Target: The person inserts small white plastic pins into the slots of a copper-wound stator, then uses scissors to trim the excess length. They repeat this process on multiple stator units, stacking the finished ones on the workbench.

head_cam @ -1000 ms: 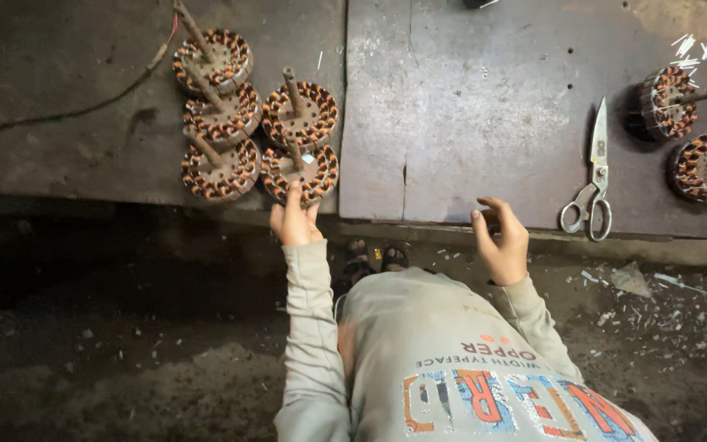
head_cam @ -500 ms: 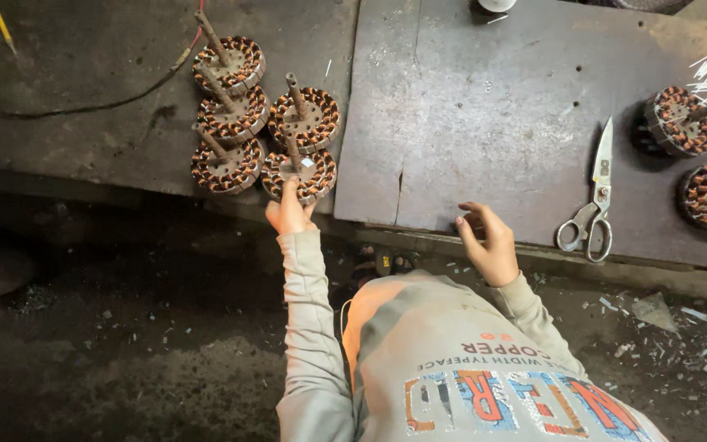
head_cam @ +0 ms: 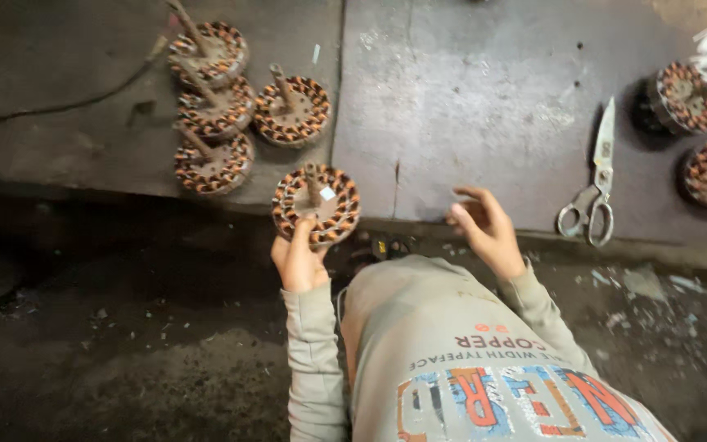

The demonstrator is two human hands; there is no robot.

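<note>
Grey metal worktop point(head_cam: 468, 106), scuffed, with a seam down its middle. Cluster of four wound motor stators point(head_cam: 214, 106) left of that seam, shafts tilted. Two more stators point(head_cam: 685, 94) far right of the seam. Scissors point(head_cam: 595, 184) between seam and those two, blades shut. Fifth wound stator point(head_cam: 317, 203) at the near edge, just left of the seam, gripped from below by left hand point(head_cam: 298, 260), fingers closed on its rim. Right hand point(head_cam: 488, 233) right of the seam, fingers loosely spread, holding nothing.

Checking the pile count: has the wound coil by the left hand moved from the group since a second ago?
Yes. The left hand has pulled the coil toward the bench edge, away from the other coils.
</note>
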